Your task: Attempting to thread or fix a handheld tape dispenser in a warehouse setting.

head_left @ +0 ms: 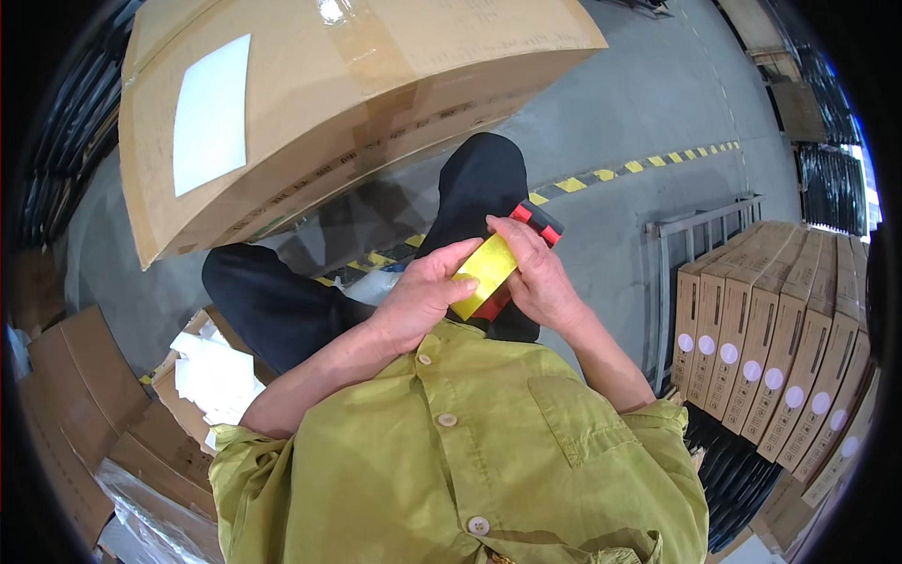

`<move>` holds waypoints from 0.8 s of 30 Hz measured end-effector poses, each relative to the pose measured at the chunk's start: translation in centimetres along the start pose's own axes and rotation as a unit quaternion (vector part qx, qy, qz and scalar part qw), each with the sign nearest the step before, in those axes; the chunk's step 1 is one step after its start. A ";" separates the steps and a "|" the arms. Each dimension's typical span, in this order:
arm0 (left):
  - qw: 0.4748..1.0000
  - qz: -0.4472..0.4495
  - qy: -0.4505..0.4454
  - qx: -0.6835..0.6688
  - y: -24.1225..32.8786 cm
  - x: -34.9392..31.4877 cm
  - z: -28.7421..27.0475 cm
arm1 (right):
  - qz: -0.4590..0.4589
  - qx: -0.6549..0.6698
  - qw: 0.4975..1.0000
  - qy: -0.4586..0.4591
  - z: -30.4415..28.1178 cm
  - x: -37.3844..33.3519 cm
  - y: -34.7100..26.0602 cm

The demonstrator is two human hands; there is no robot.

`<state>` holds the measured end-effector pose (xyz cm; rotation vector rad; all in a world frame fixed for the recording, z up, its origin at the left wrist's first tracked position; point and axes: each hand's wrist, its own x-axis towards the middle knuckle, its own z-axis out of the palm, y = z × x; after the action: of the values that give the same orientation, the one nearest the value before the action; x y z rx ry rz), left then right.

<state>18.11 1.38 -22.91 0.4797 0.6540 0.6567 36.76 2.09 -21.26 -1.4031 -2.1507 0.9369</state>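
Note:
Over my lap, both hands hold what looks like a red and black tape dispenser (538, 222) with a roll of shiny yellow tape (489, 273) on it. My left hand (421, 299) is closed on its left side, thumb pressed against the yellow surface. From the right, my right hand (542, 282) wraps around the roll, its fingers curled near the red and black end. Part of the dispenser is hidden behind the hands. Just left of it, a crumpled whitish plastic piece (374, 286) shows by my leg.
A large taped carton (376, 94) with a white sheet (211, 117) stands ahead. An opened box holds white papers (216, 376) at left, near cardboard flaps (85, 376). Flat cartons (761, 348) stand in a row at right beside a metal rack (662, 282). Yellow-black tape (601, 176) marks the floor.

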 end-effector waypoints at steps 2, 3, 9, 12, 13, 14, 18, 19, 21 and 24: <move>1.000 0.004 0.008 0.001 0.2 -0.2 0.3 | 0.007 -0.032 0.999 0.005 0.1 0.0 -0.1; 1.000 0.008 0.015 0.002 0.2 -0.2 0.5 | 0.007 -0.032 0.999 0.006 0.1 0.1 -0.2; 0.997 0.025 0.067 0.026 -0.3 -0.1 0.5 | 0.033 -0.047 0.998 0.007 0.3 0.3 -0.8; 0.997 0.025 0.079 0.008 0.0 -0.2 0.7 | 0.033 -0.068 0.997 0.003 0.2 0.5 -1.3; 0.997 0.027 0.079 0.007 0.3 -0.3 0.8 | 0.024 -0.082 0.996 0.004 -0.1 0.5 -1.8; 0.997 0.019 0.080 -0.010 0.6 -0.4 1.0 | 0.015 -0.094 0.995 0.004 -0.2 0.6 -2.1; 0.997 -0.005 0.067 -0.031 0.2 0.2 0.0 | 0.014 -0.123 0.992 0.006 0.2 0.5 -2.1; 0.997 -0.004 0.067 -0.032 0.0 0.4 -0.3 | 0.033 -0.118 0.992 -0.002 0.4 0.6 -1.9; 0.998 0.007 0.058 -0.027 0.0 0.5 -0.6 | 0.053 -0.114 0.992 -0.010 0.6 0.8 -1.5; 0.999 -0.004 0.037 0.025 0.6 0.0 -0.4 | 0.053 -0.108 0.993 -0.008 0.5 0.8 -1.2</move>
<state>17.61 1.88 -22.87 0.5006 0.7441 0.6541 35.33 2.32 -20.75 -1.6320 -2.2644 0.7729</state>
